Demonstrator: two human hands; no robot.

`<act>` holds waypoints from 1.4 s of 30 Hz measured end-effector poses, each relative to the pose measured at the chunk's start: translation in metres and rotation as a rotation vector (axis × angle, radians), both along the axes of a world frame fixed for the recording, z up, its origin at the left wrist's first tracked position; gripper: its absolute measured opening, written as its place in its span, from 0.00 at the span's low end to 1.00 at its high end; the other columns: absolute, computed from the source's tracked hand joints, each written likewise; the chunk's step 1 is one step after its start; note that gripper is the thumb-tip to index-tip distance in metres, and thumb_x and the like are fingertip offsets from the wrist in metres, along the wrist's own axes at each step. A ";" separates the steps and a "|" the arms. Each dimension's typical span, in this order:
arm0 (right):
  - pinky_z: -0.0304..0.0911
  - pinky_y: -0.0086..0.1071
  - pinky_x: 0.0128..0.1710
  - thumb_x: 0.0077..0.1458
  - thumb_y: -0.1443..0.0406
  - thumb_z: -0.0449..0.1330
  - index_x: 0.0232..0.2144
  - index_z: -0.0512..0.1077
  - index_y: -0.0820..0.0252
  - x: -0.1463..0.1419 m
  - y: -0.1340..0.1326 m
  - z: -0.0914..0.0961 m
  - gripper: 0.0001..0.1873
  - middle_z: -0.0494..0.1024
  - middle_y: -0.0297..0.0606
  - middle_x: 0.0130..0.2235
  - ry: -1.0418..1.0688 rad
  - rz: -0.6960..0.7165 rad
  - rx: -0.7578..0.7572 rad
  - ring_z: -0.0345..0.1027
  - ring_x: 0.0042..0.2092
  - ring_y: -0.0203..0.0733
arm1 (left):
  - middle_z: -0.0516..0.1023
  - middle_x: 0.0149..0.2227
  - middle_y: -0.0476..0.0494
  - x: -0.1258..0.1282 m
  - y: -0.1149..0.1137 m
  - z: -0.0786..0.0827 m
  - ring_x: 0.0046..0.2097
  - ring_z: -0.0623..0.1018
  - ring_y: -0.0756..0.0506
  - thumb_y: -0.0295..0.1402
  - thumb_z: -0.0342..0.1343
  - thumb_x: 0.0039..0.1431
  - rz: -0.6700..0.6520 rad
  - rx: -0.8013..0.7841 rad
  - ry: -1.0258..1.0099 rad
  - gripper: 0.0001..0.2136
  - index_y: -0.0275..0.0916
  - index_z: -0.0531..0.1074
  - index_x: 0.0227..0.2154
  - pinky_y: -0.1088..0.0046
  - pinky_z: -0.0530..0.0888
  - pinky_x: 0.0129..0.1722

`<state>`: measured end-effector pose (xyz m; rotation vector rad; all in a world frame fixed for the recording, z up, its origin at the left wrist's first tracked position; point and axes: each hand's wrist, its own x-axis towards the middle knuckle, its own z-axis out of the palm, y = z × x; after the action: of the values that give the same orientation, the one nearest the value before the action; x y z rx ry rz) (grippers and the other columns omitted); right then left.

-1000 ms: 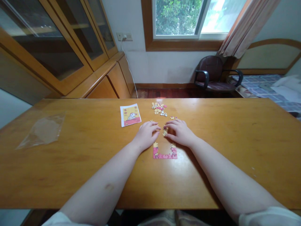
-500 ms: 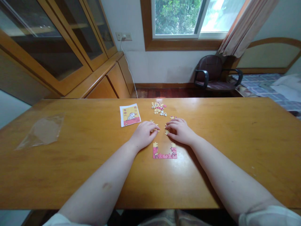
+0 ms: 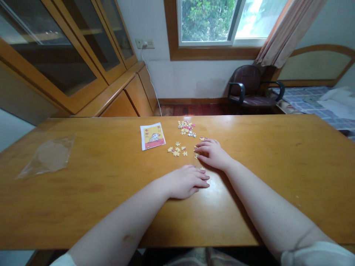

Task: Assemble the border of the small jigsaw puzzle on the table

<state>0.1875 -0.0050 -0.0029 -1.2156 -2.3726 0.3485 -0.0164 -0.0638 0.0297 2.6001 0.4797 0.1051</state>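
My left hand (image 3: 188, 181) lies flat with its fingers stretched to the right over the joined puzzle border, covering nearly all of it; only a bit of yellow and pink shows by the fingertips. My right hand (image 3: 212, 153) rests on the table, fingers spread, its tips touching a few yellow puzzle pieces (image 3: 196, 156) that it partly hides. Between the hands and the picture card lies a loose group of yellow puzzle pieces (image 3: 176, 150). Farther back is a pile of mixed yellow, white and pink puzzle pieces (image 3: 186, 128).
A picture card (image 3: 152, 136) with a white animal on yellow and pink lies left of the pile. At the left of the wooden table (image 3: 97, 199) is a clear plastic bag (image 3: 50, 155). A glass-fronted cabinet (image 3: 63, 92) and an armchair (image 3: 249, 87) stand beyond.
My left hand has moved from the yellow pieces down and right onto the joined puzzle border, uncovering the loose group. My right hand has hardly moved.
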 end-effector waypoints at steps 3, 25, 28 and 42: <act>0.51 0.50 0.57 0.54 0.60 0.61 0.41 0.78 0.51 -0.001 0.000 0.000 0.12 0.78 0.38 0.48 -0.006 0.003 -0.009 0.64 0.54 0.49 | 0.73 0.56 0.50 -0.003 0.002 -0.003 0.60 0.69 0.42 0.29 0.47 0.64 0.018 0.016 -0.011 0.16 0.50 0.74 0.49 0.61 0.62 0.58; 0.49 0.50 0.59 0.60 0.58 0.56 0.41 0.78 0.50 -0.004 0.000 0.003 0.12 0.78 0.37 0.48 0.009 -0.037 0.002 0.64 0.56 0.48 | 0.81 0.36 0.46 -0.018 0.026 0.001 0.40 0.77 0.46 0.32 0.50 0.62 0.348 0.041 -0.153 0.10 0.42 0.77 0.36 0.69 0.70 0.45; 0.53 0.47 0.57 0.61 0.59 0.54 0.40 0.78 0.53 -0.003 0.003 0.003 0.13 0.79 0.39 0.46 0.056 -0.130 0.030 0.67 0.52 0.47 | 0.80 0.37 0.46 -0.028 0.036 0.002 0.41 0.77 0.45 0.31 0.49 0.61 0.711 0.100 -0.134 0.10 0.42 0.77 0.37 0.68 0.71 0.43; 0.61 0.33 0.38 0.62 0.59 0.47 0.34 0.74 0.57 0.011 0.006 0.009 0.16 0.80 0.38 0.32 0.300 -0.517 -0.121 0.72 0.37 0.43 | 0.81 0.36 0.45 -0.042 0.049 0.007 0.40 0.78 0.43 0.34 0.49 0.59 1.144 -0.011 0.048 0.12 0.43 0.77 0.40 0.70 0.71 0.39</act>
<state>0.1981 0.0013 0.0056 -1.6444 -1.7315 0.4659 -0.0581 -0.0150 0.0372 1.9866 1.8842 0.4013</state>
